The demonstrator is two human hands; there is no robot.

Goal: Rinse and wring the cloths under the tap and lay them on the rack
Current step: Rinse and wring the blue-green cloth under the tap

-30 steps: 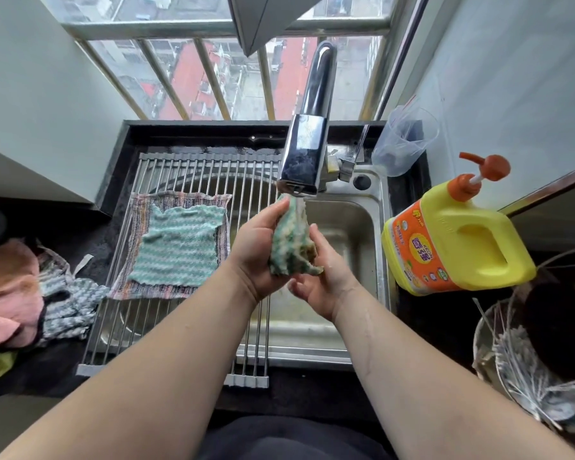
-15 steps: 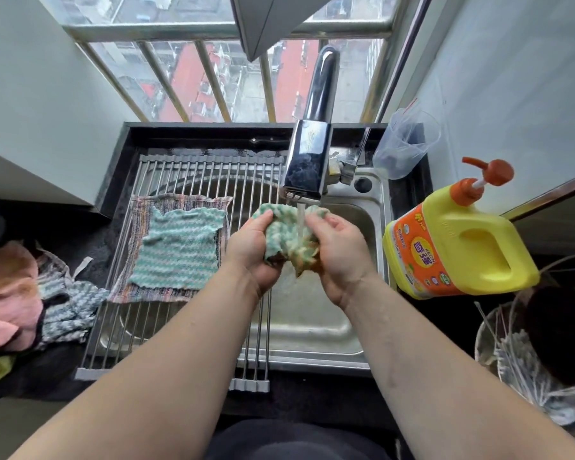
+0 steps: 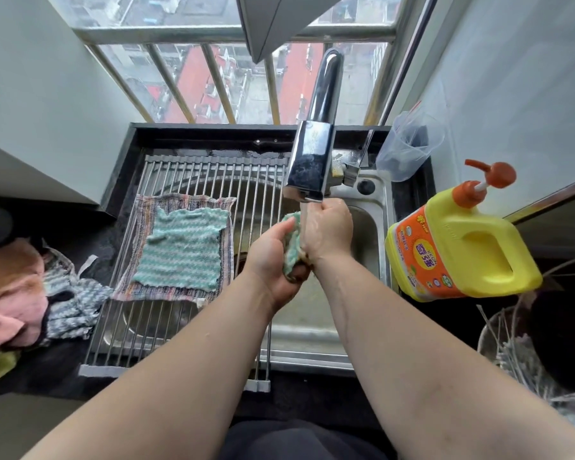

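Green cloth (image 3: pixel 292 243) bunched just below tap (image 3: pixel 312 161), water (image 3: pixel 302 212) running onto it. Left hand (image 3: pixel 273 258) clenched round lower end, right hand (image 3: pixel 327 230) clenched round upper end. Judgement: twist fists opposite ways, squeeze hard, wad low under tap so splash lands in sink (image 3: pixel 312 358).

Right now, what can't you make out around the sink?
Head view only:
- Cloth: mostly buried in the left hand and right hand grip.
- Sink drain: behind hands and forearms.
- Bottle label: print too small.
- Cloth pile: cut off by left edge.
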